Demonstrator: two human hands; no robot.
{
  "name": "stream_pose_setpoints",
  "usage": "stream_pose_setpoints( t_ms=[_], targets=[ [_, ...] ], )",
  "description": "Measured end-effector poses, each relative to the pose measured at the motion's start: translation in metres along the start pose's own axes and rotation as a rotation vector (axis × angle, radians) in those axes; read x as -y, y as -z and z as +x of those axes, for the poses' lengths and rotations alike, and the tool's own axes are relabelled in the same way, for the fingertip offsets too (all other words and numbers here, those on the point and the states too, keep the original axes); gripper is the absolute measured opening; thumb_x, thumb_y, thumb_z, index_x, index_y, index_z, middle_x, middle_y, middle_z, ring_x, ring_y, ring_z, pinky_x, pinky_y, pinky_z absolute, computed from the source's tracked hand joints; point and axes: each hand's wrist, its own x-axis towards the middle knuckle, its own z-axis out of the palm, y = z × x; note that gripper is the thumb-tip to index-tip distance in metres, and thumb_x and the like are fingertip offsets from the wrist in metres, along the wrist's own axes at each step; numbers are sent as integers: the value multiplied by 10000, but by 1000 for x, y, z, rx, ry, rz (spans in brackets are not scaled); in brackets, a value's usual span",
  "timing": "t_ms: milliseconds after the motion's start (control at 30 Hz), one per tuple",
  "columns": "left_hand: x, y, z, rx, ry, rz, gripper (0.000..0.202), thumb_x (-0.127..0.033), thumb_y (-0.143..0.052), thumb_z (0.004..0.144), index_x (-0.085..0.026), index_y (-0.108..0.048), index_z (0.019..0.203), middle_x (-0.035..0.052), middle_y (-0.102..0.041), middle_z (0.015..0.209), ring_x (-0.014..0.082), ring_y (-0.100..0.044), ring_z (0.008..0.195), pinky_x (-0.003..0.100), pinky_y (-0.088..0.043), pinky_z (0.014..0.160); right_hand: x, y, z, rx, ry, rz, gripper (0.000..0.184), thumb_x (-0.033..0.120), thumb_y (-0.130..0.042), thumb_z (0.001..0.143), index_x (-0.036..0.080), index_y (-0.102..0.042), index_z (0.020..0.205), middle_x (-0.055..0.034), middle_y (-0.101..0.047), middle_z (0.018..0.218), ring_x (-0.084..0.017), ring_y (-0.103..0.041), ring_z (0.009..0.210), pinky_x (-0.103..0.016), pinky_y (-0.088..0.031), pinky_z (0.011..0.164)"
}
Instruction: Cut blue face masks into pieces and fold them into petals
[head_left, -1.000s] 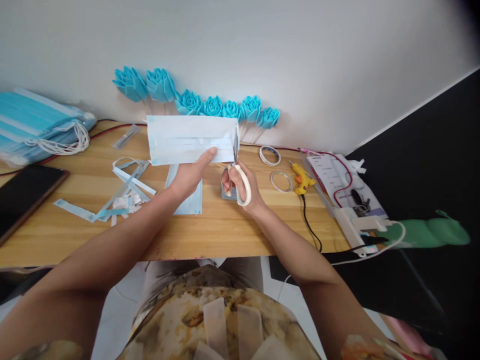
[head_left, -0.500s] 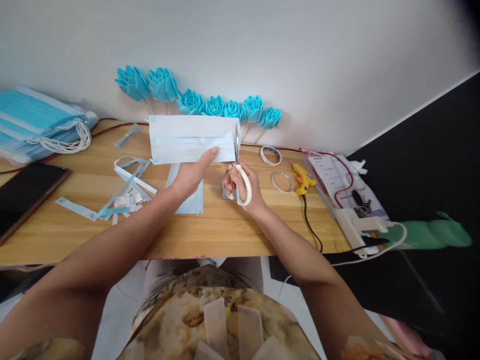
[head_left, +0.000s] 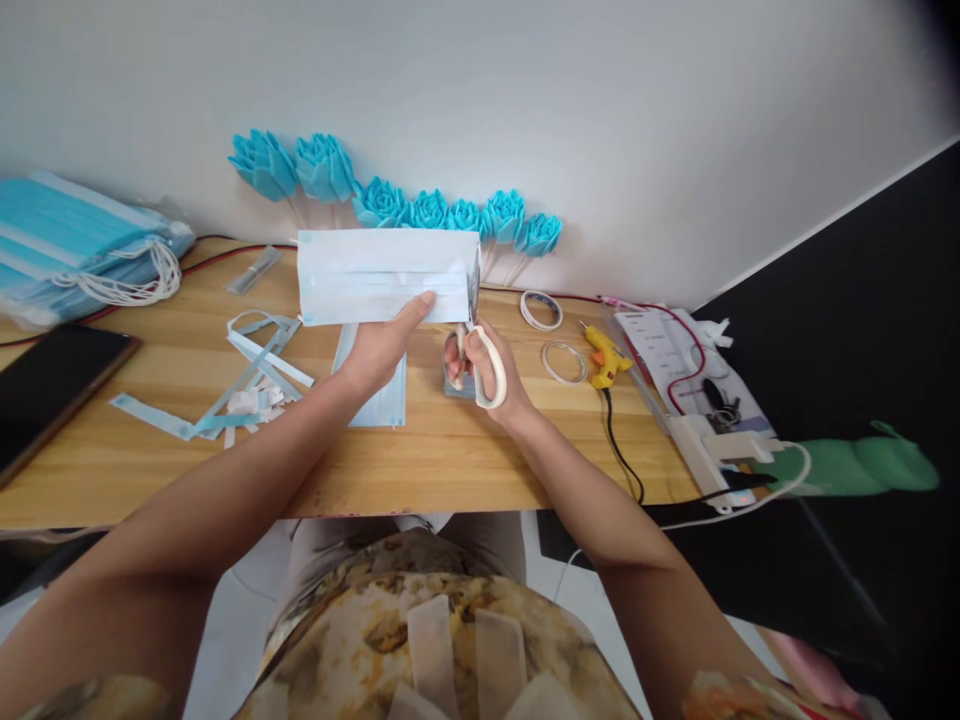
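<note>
My left hand [head_left: 386, 345] pinches the lower edge of a pale blue face mask [head_left: 367, 275], thumb on its front, and holds it up above the table. My right hand [head_left: 499, 375] has its fingers through the white handles of a pair of scissors [head_left: 491, 370]. The blades stand upright at the mask's right end, along its short edge. Beneath my left hand another mask piece [head_left: 382, 400] lies flat on the wood. A small clear object [head_left: 457, 382] sits partly hidden behind my right hand.
Blue flowers [head_left: 322, 168] on sticks lean along the wall. Cut strips [head_left: 262, 365], a phone [head_left: 60, 390] and a stack of masks [head_left: 75, 240] lie left. Tape rolls [head_left: 541, 311], a yellow glue gun [head_left: 606, 357] and a power strip [head_left: 705, 460] are right.
The scissor handles have spread wider apart, and the blades at the mask's right end have shifted slightly. My left hand and the mask have barely moved.
</note>
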Motion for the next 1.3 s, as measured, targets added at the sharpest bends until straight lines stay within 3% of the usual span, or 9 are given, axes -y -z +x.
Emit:
stream_pose_setpoints(
  t_ms=[333, 500, 1000, 1300],
  targets=[
    [4, -2, -3, 109, -76, 1, 430, -516, -782, 792, -228, -729, 1106, 96, -775, 1158, 316, -587, 1359, 459, -384, 1226, 2, 2, 2, -23, 3, -4, 539, 753, -648, 827, 229, -537, 883, 32, -588, 736, -90, -544, 570, -247, -433, 488],
    [7, -1, -3, 136, -81, 15, 443, -519, -768, 816, -198, -726, 1117, 98, -779, 1140, 311, -647, 1267, 447, -407, 1206, 3, 1, 1, -55, 16, -12, 536, 749, -645, 830, 224, -541, 868, 35, -595, 720, -80, -537, 532, -237, -413, 455],
    [8, -3, -3, 124, -80, 24, 464, -504, -768, 802, -184, -718, 1134, 104, -776, 1162, 304, -585, 1363, 469, -346, 1252, 4, -4, -1, -114, 15, 69, 507, 669, -723, 824, 217, -503, 758, 52, -570, 625, -70, -513, 453, -221, -382, 397],
    [15, -2, 1, 116, -113, 33, 530, -607, -801, 751, -203, -726, 1086, 127, -768, 1187, 338, -558, 1399, 501, -349, 1256, 1, -4, 0, -127, 12, 87, 499, 648, -734, 826, 213, -507, 738, 60, -562, 599, -61, -494, 428, -209, -374, 376]
  ],
)
